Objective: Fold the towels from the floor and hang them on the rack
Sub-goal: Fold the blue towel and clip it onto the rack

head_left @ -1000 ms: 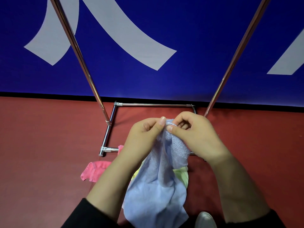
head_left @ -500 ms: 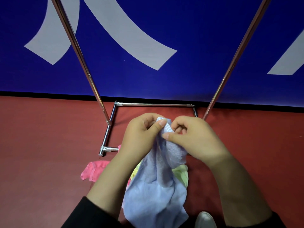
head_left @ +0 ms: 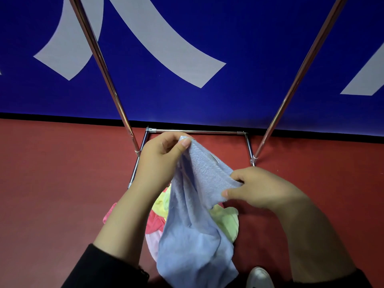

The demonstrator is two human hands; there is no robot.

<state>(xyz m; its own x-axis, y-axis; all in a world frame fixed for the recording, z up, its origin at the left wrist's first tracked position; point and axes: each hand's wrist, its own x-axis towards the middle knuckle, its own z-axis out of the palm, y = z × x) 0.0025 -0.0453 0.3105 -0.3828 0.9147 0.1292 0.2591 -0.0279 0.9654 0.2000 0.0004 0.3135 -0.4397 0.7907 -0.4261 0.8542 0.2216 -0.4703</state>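
A light blue towel (head_left: 193, 225) hangs in the air between my hands. My left hand (head_left: 160, 159) pinches its top corner, thumb on the cloth. My right hand (head_left: 259, 190) pinches the same top edge lower and to the right, so the edge runs taut and slanted between them. The rest of the towel droops down toward my feet. Below it on the red floor lie a yellow-green towel (head_left: 226, 221) and a pink towel (head_left: 153, 223), partly hidden. The chrome rack's two uprights (head_left: 104, 65) (head_left: 295, 80) rise at either side; its base frame (head_left: 197, 132) lies behind my hands.
A blue wall (head_left: 239, 28) with pale grey shapes stands right behind the rack. The red floor (head_left: 52, 183) spreads to both sides. The toe of a white shoe (head_left: 259, 278) shows at the bottom edge.
My hands were pinching the towel close together. The right hand has slid down and to the right along the edge, spreading it, while the left keeps the corner.
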